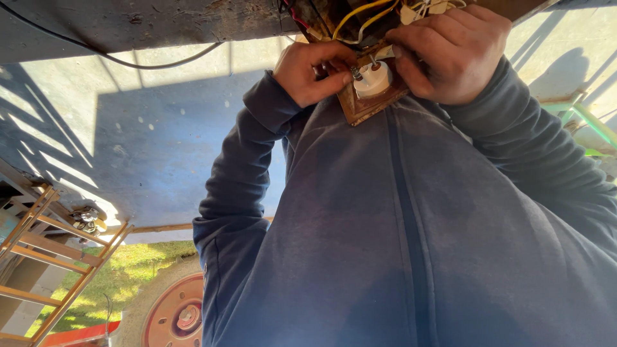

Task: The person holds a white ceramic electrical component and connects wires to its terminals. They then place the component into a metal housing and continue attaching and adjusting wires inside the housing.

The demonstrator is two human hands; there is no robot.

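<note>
While the left hand (313, 72) pinches a small metal terminal (355, 73) on the white porcelain fitting (373, 80), the right hand (453, 48) clasps the wooden mounting block (360, 108), a seating stage apparently demanding steady support among yellow wires (360, 9).

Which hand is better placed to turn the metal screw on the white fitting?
Probably left: the left hand pinches the metal screw by the white fitting; the right hand grips the wooden plate.

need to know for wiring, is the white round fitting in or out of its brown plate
In: the white round fitting sits seated in the brown plate, held between both hands.
</note>
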